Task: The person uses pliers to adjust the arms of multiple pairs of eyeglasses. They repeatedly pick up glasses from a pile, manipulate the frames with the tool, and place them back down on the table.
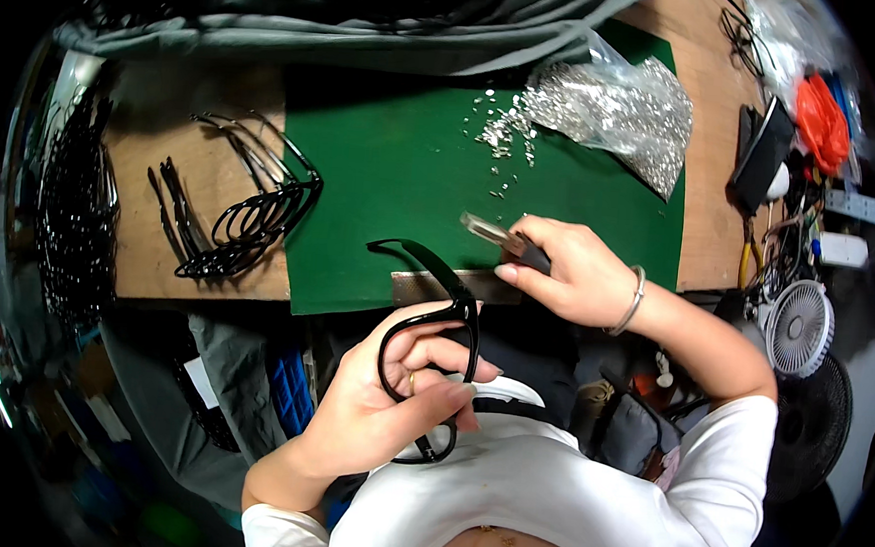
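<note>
My left hand (375,390) is closed round a black glasses frame (470,348), near the front edge of the green mat (374,159). One temple arm of the frame points up and away over the mat; its lower part hangs in front of my white shirt. In my right hand (583,277) is a hand tool (495,234) with a dark handle and a pale, metal-like end pointing left; blur hides its exact kind. Beyond that hand, small shiny metal pieces (507,127) lie scattered beside a clear plastic bag (628,115) full of them.
Several black glasses frames (261,218) stand in a row on the wooden table (203,89) at left. A heap of black frames (76,211) is at the far left. Grey cloth (311,40) crosses the back. On the right are a black phone (762,153) and a small fan (800,326).
</note>
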Motion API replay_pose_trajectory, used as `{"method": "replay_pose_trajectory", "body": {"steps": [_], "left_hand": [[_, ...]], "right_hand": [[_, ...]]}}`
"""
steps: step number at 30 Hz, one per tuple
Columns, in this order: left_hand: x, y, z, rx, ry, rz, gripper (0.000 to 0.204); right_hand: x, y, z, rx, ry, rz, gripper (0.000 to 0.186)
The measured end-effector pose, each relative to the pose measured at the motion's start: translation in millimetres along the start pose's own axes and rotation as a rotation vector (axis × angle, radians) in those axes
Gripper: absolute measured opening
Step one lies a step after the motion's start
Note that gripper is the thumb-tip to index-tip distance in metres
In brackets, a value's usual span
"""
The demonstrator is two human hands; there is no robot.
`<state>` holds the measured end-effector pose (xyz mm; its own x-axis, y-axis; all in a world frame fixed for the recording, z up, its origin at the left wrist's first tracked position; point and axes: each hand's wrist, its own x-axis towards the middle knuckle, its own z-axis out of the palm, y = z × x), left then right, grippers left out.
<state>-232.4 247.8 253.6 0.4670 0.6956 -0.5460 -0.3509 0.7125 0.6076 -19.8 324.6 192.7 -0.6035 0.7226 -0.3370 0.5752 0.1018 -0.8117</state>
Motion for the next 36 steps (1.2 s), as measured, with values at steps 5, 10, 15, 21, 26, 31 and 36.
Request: {"method": "replay_pose_trajectory", "body": {"steps": [5, 10, 15, 21, 26, 31, 36], "left_hand": [[-7.6, -0.1, -9.8, 0.867, 0.22, 0.482, 0.043], [27.6, 27.9, -35.0, 0.596, 0.448, 0.513, 0.04], [29.4, 47.1, -79.0, 0.977, 0.699, 0.63, 0.035], [12.9, 33.7, -121.4, 1.837, 0.992, 0.424, 0.039], [-13.5, 1.6, -124.7, 1.939, 0.999, 0.529, 0.02], [-20.1, 11.4, -152.4, 1.8, 1.162, 0.935, 0.024], [-11.3, 104.2, -268.5, 1.769, 1.407, 1.287, 0.022]], "right_hand": [[4.0, -11.8, -8.5, 0.052, -0.034, 0.112, 0.023], [4.6, -19.2, -4.5, -0.012, -0.026, 0.142, 0.023], [4.9, -11.8, -1.9, 0.037, 0.024, 0.155, 0.022], [11.3, -4.3, 1.0, 0.096, 0.022, 0.195, 0.025], [6.6, 1.7, -2.1, 0.092, 0.002, 0.215, 0.024], [11.8, -4.8, -0.6, 0.334, 0.021, 0.275, 0.023], [15.9, -7.6, 2.1, 0.296, 0.003, 0.309, 0.02]]}}
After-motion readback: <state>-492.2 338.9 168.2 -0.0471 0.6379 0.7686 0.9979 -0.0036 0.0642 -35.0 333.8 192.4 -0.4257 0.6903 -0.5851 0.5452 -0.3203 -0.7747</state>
